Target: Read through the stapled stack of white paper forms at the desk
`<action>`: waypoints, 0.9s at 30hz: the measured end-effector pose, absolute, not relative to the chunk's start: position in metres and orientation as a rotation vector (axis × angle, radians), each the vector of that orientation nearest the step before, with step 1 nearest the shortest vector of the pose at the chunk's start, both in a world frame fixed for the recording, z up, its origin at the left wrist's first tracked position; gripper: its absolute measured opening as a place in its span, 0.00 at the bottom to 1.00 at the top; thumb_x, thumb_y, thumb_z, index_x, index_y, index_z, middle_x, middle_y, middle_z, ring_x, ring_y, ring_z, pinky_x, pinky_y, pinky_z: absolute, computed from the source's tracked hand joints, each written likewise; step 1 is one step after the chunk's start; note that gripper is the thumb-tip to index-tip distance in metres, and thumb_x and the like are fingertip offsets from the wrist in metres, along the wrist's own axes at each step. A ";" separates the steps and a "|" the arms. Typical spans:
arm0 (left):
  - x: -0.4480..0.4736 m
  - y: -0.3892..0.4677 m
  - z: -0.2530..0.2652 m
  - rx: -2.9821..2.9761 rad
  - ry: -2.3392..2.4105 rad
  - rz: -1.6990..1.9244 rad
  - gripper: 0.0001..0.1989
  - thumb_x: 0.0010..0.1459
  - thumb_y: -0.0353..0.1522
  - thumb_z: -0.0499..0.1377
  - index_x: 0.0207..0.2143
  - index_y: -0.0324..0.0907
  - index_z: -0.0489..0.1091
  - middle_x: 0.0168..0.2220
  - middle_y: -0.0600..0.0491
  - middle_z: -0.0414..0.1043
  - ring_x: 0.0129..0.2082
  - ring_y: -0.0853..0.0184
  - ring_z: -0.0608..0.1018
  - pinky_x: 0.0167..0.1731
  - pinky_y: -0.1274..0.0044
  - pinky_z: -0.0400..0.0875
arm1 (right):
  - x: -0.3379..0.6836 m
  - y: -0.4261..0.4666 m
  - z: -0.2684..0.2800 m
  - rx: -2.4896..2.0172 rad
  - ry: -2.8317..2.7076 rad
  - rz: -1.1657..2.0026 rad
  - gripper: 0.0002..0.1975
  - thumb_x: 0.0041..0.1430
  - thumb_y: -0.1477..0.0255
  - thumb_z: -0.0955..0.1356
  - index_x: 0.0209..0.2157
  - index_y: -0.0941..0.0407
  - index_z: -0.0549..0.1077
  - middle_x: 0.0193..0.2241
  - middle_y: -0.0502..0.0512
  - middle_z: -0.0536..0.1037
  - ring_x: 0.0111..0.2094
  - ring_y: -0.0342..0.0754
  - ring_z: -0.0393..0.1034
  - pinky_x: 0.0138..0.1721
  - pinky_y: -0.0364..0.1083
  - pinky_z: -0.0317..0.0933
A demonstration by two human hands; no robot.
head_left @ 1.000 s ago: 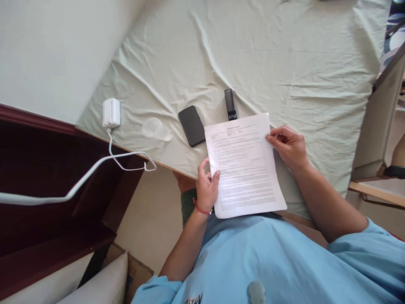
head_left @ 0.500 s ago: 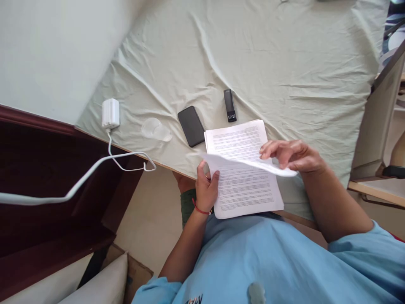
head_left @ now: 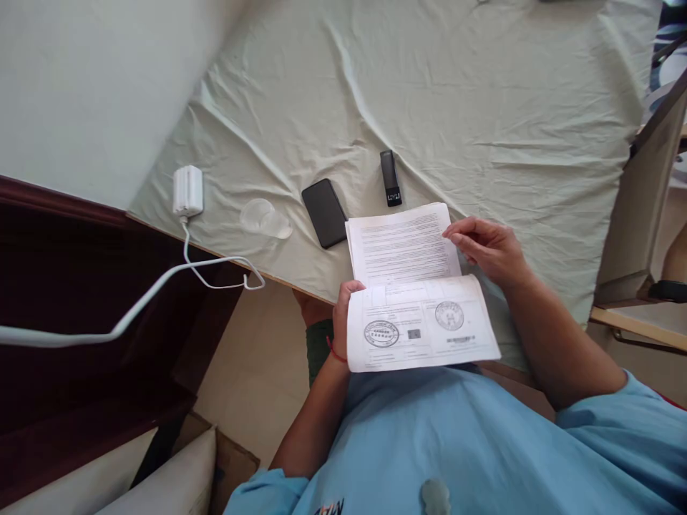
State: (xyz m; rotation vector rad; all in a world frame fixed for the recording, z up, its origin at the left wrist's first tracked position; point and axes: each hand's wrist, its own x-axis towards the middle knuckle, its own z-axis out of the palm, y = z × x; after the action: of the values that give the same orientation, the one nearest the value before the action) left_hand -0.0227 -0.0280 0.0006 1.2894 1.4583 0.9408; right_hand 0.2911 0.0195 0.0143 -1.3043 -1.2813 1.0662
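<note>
A stack of printed sheets (head_left: 402, 247) lies at the table's near edge, close to my body. Over its lower half, a folded-down sheet (head_left: 418, 350) shows two round stamps, a small dark square and a barcode. My left hand (head_left: 346, 307) is closed on the left edge of the papers, its fingers partly behind the turned sheet. At the stack's upper right edge, my right hand (head_left: 488, 250) has thumb and fingers drawn together on the margin of the printed page. Beyond the papers are a black phone-like slab (head_left: 325, 213) and a black stapler (head_left: 391, 177).
A pale green cloth (head_left: 483, 107) with wrinkles covers the table. To the left stand a white charger (head_left: 187, 192) with a white cable (head_left: 161, 282) and a clear plastic cup (head_left: 262, 218) lying on its side. A grey panel (head_left: 644, 193) rises at the right.
The sheet that was raised edge-on has come down toward me and shows its stamped side. My right hand has left it and moved up to the printed page's right edge. My left hand stays.
</note>
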 end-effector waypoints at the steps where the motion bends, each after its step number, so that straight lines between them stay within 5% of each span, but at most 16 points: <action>1: -0.024 -0.027 -0.001 1.300 1.455 0.952 0.07 0.60 0.38 0.62 0.40 0.48 0.73 0.27 0.54 0.74 0.28 0.58 0.78 0.23 0.67 0.75 | 0.289 0.021 0.011 -1.434 -1.249 0.942 0.09 0.64 0.60 0.75 0.37 0.51 0.83 0.33 0.52 0.81 0.25 0.44 0.65 0.28 0.47 0.62; 8: -0.029 -0.029 -0.009 1.333 1.474 0.958 0.12 0.53 0.34 0.66 0.39 0.49 0.69 0.29 0.58 0.71 0.27 0.65 0.74 0.26 0.73 0.71 | 0.292 0.029 0.000 -1.792 -1.409 0.524 0.10 0.65 0.60 0.71 0.41 0.49 0.82 0.37 0.57 0.83 0.32 0.52 0.73 0.39 0.54 0.68; 19: -0.022 -0.031 -0.010 1.511 1.539 1.017 0.11 0.65 0.42 0.62 0.40 0.44 0.69 0.32 0.56 0.73 0.30 0.67 0.74 0.32 0.76 0.70 | 0.287 0.034 0.003 -1.869 -1.457 0.709 0.07 0.56 0.65 0.76 0.31 0.53 0.79 0.27 0.51 0.81 0.26 0.47 0.70 0.33 0.49 0.63; 27: -0.021 -0.032 -0.008 1.477 1.581 0.998 0.12 0.58 0.41 0.66 0.39 0.45 0.70 0.32 0.57 0.75 0.30 0.67 0.75 0.32 0.76 0.71 | 0.290 0.035 0.000 -1.800 -1.365 0.727 0.14 0.51 0.66 0.77 0.41 0.53 0.81 0.32 0.51 0.84 0.25 0.45 0.69 0.34 0.49 0.64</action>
State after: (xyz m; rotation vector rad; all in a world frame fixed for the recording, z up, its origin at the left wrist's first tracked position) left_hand -0.0214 -0.0317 -0.0081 1.4770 1.5805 0.9976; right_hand 0.2898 0.0348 0.0004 -1.8001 -1.3646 0.7270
